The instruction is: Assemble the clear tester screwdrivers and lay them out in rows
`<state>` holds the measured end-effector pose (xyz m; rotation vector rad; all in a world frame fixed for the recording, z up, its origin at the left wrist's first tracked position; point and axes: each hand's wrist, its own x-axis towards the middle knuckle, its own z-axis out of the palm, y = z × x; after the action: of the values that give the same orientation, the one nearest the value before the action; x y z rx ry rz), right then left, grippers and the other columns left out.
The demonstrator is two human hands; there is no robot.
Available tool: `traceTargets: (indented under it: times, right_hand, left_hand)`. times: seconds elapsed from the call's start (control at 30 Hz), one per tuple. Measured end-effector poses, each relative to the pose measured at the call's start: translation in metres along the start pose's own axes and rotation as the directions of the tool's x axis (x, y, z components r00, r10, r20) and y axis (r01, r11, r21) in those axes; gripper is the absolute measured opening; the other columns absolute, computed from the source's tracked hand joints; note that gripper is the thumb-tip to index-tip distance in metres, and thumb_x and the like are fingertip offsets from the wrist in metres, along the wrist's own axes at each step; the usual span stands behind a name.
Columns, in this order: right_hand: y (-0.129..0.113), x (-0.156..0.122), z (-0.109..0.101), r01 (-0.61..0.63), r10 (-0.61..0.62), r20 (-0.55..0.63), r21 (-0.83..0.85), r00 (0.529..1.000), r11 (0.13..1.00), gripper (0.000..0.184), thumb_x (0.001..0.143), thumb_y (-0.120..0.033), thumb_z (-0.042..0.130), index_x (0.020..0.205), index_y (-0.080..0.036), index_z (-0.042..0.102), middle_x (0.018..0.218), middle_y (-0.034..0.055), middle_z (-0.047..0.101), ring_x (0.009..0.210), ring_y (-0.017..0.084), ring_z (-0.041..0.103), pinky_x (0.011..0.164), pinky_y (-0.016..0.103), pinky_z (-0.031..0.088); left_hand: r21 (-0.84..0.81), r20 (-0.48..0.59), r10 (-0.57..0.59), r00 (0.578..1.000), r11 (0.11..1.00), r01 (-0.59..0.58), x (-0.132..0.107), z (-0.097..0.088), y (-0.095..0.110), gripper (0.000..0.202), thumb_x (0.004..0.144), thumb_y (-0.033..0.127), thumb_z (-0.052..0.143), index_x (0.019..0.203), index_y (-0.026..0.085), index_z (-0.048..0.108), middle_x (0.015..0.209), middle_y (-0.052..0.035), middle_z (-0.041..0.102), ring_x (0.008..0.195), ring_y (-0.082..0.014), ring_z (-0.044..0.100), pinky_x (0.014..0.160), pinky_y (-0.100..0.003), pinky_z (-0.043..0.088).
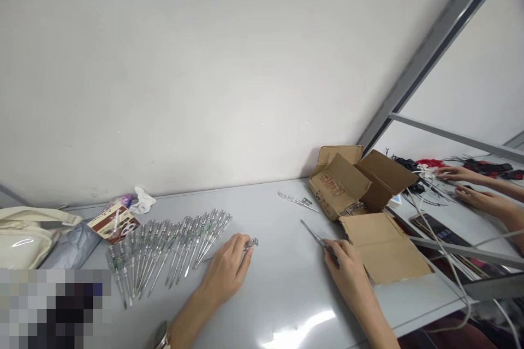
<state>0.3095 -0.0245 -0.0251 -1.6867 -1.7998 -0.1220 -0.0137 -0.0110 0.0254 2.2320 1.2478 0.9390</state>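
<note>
Left hand [227, 267]: closed around a slim, clear-handled plastic screwdriver [252, 242], just right of a fanned row of clear-handled, green-collared screwdrivers [176, 237] on the smooth grey counter [282, 294]. Right hand [344, 264]: closed on a dark-handled, thin metal-shafted tool [311, 233], near an open brown cardboard box [321, 202] with reddish print and flaps spread. Inside: clear and metallic pieces [355, 209], partly hidden, exact kind unclear.

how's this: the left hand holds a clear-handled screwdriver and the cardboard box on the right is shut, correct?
Not quite: the cardboard box on the right is open, its flaps spread, as the head view shows. The left hand does hold a clear-handled screwdriver.
</note>
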Motion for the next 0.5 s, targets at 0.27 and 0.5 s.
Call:
traceTargets:
  times: [0.27, 0.5]
  right_hand:
    - [-0.08, 0.012, -0.04, -0.099, -0.034, 0.272, 0.461, 0.962, 0.882, 0.02, 0.093, -0.035, 0.055, 0.108, -0.027, 0.065, 0.092, 0.0062, 0.053, 0.083, 0.02, 0.057, 0.076, 0.034, 0.049]
    - [-0.097, 0.03, -0.075, -0.194, -0.15, 0.506, 0.563, 0.849, 0.803, 0.025, 0.09, -0.028, 0.058, 0.114, -0.029, 0.067, 0.096, 0.005, 0.051, 0.085, 0.019, 0.055, 0.074, 0.031, 0.048]
  left_hand:
    - [0.017, 0.021, 0.048, 0.999, 0.999, -0.048, 0.0, 0.0, -0.001, 0.016, 0.099, 0.026, 0.037, 0.104, 0.021, 0.052, 0.09, -0.0053, 0.059, 0.08, -0.0187, 0.057, 0.073, -0.032, 0.045]
    - [-0.024, 0.023, 0.143, 0.989, 0.99, -0.142, -0.002, -0.004, 0.001, 0.02, 0.098, 0.018, 0.035, 0.098, 0.021, 0.055, 0.083, -0.0044, 0.059, 0.072, -0.0171, 0.055, 0.067, -0.029, 0.04]
